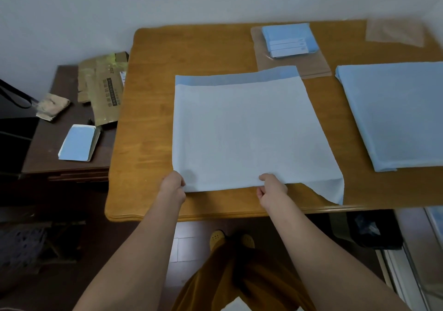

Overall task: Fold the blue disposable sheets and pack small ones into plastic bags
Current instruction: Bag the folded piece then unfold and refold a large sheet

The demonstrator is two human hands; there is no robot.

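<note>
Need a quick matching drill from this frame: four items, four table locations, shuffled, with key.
Items:
1. sheet being folded
2. stack of sheets
3. packed bags
4. single small pack

Places:
A. dark side table, left
B. far edge of the wooden table
C. pinched by left hand and right hand
D. right side of the wooden table

Pairs: 1-C, 2-D, 3-B, 4-A

The stack of blue sheets (pixel 393 116) on the right is cut off by the right edge. The fingertips of the left hand (pixel 173 184) and the right hand (pixel 272 188) are hidden under the near edge of the folded sheet (pixel 242 133). The print on the packed sheets (pixel 288 39) and on the cardboard (pixel 105 87) is too small to read. The plastic bag (pixel 395 31) at the far corner is blurred.
</note>
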